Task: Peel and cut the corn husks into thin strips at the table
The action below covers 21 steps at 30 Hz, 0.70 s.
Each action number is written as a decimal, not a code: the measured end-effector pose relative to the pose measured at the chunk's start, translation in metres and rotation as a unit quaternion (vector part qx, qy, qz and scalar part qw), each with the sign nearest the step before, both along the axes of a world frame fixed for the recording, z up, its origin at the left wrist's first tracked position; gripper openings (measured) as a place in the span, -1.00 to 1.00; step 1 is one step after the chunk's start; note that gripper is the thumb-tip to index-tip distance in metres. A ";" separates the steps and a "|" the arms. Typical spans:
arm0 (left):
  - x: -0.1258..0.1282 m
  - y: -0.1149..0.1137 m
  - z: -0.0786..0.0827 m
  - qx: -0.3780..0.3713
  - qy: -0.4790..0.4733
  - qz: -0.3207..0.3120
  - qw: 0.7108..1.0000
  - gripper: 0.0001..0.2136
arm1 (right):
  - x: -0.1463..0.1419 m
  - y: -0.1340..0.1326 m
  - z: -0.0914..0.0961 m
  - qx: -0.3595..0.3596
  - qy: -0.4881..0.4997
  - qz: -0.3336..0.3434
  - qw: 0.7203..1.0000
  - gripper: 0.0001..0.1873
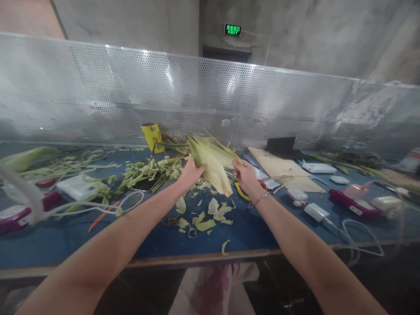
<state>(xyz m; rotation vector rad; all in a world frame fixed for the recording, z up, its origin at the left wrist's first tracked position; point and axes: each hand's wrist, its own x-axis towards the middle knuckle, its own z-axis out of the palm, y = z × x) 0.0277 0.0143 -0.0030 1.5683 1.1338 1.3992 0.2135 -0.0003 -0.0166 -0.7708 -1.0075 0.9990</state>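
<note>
A pale yellow-green corn husk (211,164) is stretched between my two hands above the table. My left hand (193,170) is closed on its left edge, the thumb lying along the surface. At the upper right edge, my right hand (245,176) pinches the husk between thumb and fingers. Its narrow browned end hangs toward me. Below it, torn pale scraps (205,221) lie scattered on the blue tabletop (154,245). A yellow curved handle (242,192) shows beside my right wrist, the rest of that tool hidden.
Left of the husk are a heap of green trimmings (149,173) and a yellow can (152,138). Purple power strips (356,203), white chargers (316,212) and loose cables lie at both sides. Cardboard (275,162) rests at the right. A perforated metal screen (210,92) stands behind.
</note>
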 end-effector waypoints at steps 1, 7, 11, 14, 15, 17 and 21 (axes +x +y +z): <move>0.000 0.000 0.000 -0.001 0.000 -0.005 1.000 -0.59 | 0.000 0.000 -0.001 -0.006 -0.005 -0.001 1.000 -0.72; -0.002 0.005 -0.003 -0.043 -0.031 0.014 0.998 -0.59 | -0.001 -0.002 -0.004 -0.010 -0.186 -0.036 0.982 -0.80; -0.004 0.010 -0.008 -0.049 -0.066 0.024 0.996 -0.60 | -0.002 -0.003 -0.010 0.055 -0.414 -0.116 0.901 -0.80; -0.003 0.009 -0.008 -0.058 -0.066 0.038 0.995 -0.59 | -0.008 -0.007 -0.014 0.115 -0.476 -0.132 0.862 -0.40; -0.002 0.008 -0.007 -0.064 -0.063 0.043 0.995 -0.59 | -0.011 -0.010 -0.014 0.137 -0.487 -0.136 0.852 -0.33; 0.001 0.004 -0.004 -0.074 -0.061 0.050 0.994 -0.59 | -0.018 -0.017 -0.012 0.176 -0.502 -0.141 0.835 -0.26; 0.006 -0.002 0.000 -0.054 -0.085 0.048 0.994 -0.61 | -0.030 -0.027 -0.009 0.189 -0.510 -0.128 0.829 -0.18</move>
